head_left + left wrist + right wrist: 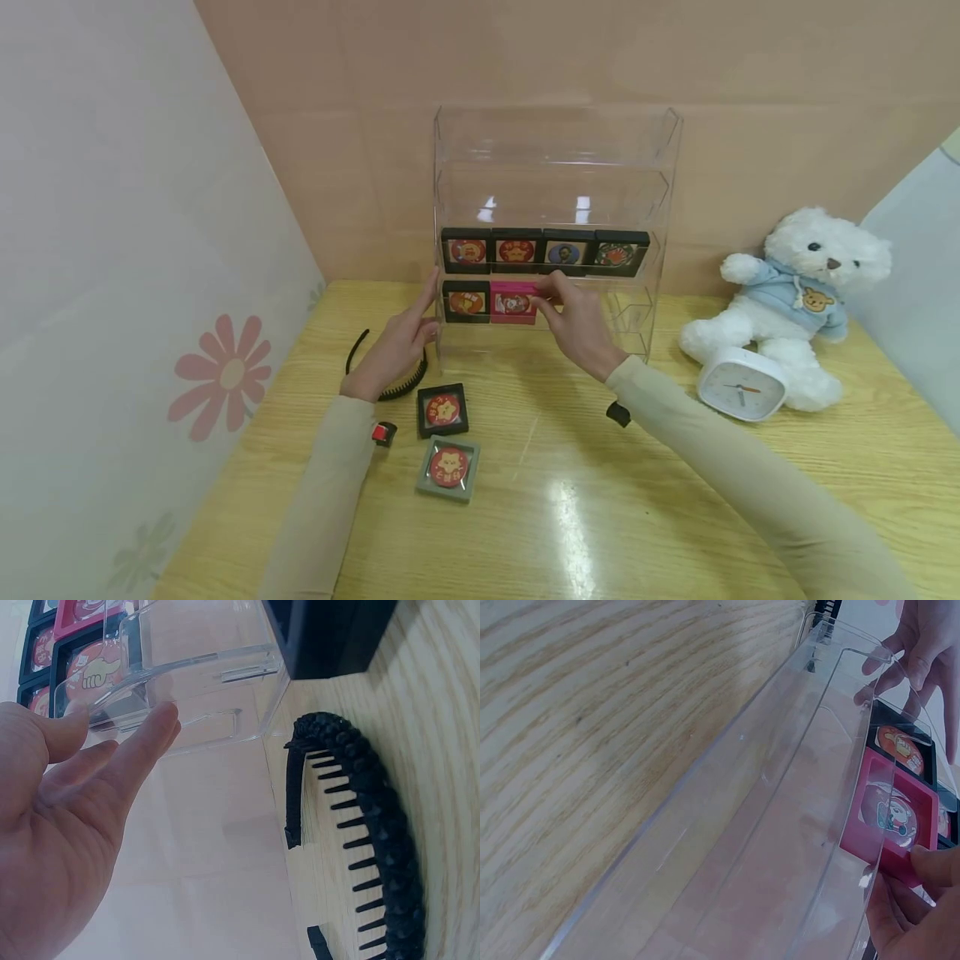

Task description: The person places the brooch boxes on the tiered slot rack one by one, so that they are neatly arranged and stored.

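Note:
A clear acrylic tiered rack (555, 183) stands against the wall. On its lower tier a pink square badge case (513, 303) sits beside a black case (466, 303) with an orange badge. My right hand (581, 325) pinches the pink case at its right edge between thumb and fingers, also seen in the right wrist view (922, 907). My left hand (393, 354) rests against the rack's left side, its fingers fairly straight. Several black badge cases (517, 250) stand in a row one tier up.
On the table (525, 517) lie a black case (442, 410) and a grey case (448, 468), each with a red badge. Close to the left hand is a black toothed headband (382, 825). At the right sit a white teddy bear (806, 283) and a white clock (742, 383).

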Motion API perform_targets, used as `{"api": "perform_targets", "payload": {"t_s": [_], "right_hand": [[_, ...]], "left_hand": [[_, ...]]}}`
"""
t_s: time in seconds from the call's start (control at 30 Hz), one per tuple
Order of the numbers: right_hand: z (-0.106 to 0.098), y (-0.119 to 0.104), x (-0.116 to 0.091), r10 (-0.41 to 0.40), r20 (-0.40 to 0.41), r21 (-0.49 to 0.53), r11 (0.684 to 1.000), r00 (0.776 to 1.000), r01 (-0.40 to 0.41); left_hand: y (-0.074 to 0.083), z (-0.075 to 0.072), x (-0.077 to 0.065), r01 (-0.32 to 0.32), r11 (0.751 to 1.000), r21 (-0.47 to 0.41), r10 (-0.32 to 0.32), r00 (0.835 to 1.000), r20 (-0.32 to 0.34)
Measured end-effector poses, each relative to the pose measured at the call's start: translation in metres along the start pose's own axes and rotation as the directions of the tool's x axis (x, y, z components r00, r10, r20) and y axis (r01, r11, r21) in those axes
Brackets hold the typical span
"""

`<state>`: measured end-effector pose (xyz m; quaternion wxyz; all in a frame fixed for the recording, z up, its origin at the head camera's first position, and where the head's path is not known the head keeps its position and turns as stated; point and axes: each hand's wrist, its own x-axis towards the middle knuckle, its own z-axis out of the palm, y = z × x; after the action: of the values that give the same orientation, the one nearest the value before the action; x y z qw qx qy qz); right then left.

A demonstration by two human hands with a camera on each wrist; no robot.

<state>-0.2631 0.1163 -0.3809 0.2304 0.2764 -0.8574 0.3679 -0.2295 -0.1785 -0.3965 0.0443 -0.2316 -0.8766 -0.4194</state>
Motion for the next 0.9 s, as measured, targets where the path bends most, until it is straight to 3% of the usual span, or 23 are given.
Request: {"api": "perform_targets", "payload": {"t_s": [0.63, 0.9], "right_hand": [[-0.001, 0.002, -0.003, 0.027, 0.037, -0.001, 1.0, 0.999, -0.027], [-0.01, -0.006, -0.005, 0.005, -0.042, 0.014, 1.0, 0.999, -0.005]], "left_hand": [[0.0, 0.0, -0.001, 0.017, 1.0, 0.014, -0.017, 1.0, 0.002], [0.0, -0.001, 0.0, 0.018, 1.0, 0.01, -0.018, 1.0, 0.006]]}}
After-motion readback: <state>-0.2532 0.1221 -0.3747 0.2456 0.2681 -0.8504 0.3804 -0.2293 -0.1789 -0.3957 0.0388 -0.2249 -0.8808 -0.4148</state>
